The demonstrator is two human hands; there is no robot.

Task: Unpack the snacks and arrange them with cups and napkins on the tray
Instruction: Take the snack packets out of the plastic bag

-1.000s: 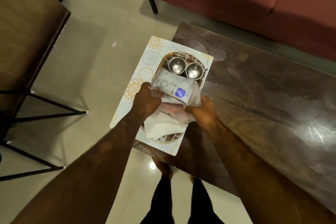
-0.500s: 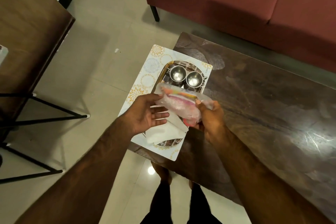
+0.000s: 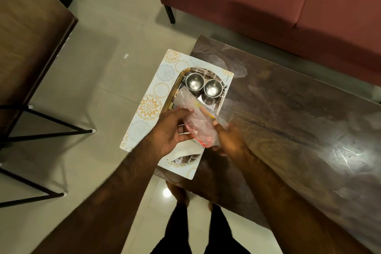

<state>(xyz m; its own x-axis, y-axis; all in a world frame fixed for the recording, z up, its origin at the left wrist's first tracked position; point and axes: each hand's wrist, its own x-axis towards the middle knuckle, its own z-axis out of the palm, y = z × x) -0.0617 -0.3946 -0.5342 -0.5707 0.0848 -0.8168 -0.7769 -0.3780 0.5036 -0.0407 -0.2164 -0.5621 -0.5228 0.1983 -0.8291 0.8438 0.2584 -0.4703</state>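
A steel tray (image 3: 172, 95) rests on a patterned white placemat (image 3: 150, 107) at the left end of the dark wooden table (image 3: 288, 121). Two shiny steel cups (image 3: 194, 82) (image 3: 212, 88) stand side by side at the tray's far end. A white napkin (image 3: 185, 147) lies in the tray's near half, mostly hidden under my hands. Above the tray I hold a translucent snack packet (image 3: 196, 121) with pink and yellow print. My right hand (image 3: 228, 140) grips its near end. My left hand (image 3: 171, 130) touches its left side with fingers curled against it.
A dark red sofa (image 3: 268, 2) runs along the far side. A brown wooden table (image 3: 26, 33) with black metal legs (image 3: 47, 128) stands at the left. Pale tiled floor (image 3: 99, 72) lies between them. My legs and bare feet show below the table's near edge.
The packet has turned from lying across the tray to pointing away from me, tilted. My left hand let go, opened, then closed back onto its side. The right hand kept hold.
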